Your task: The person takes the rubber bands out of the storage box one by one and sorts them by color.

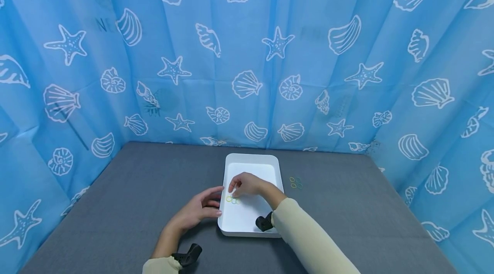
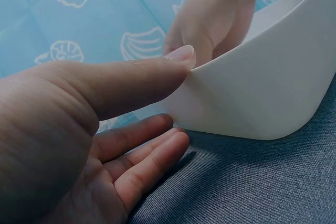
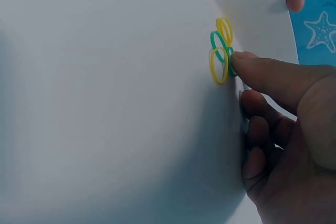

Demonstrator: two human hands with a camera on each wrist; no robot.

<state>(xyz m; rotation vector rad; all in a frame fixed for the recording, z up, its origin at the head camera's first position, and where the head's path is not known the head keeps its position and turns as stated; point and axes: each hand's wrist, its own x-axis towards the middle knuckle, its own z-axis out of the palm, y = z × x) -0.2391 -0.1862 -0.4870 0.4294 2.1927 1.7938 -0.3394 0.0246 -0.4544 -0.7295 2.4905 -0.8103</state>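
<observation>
A blue fabric curtain (image 1: 216, 12) printed with white shells and starfish hangs behind the dark-grey cloth-covered table (image 1: 185, 164). On the table stands a shallow white rectangular tray (image 1: 239, 219). Two cream sleeves (image 1: 314, 233) end in black wrist mounts (image 1: 188, 257). The left hand (image 1: 197, 209) is at the tray's left wall, its thumb touching the rim and its grip relaxed, fingers extended and apart from the thumb. The right hand (image 1: 249, 184) reaches inside, fingers bent; its thumb touches a thin green ring (image 3: 230, 62), but whether the grip pinches it cannot be told. Beside that ring, near the wall by the left hand, lie another green ring (image 3: 212, 39) and two yellow rings (image 3: 211, 66). Right of the tray, four more yellow and green rings (image 1: 290, 179) lie grouped on the table.
</observation>
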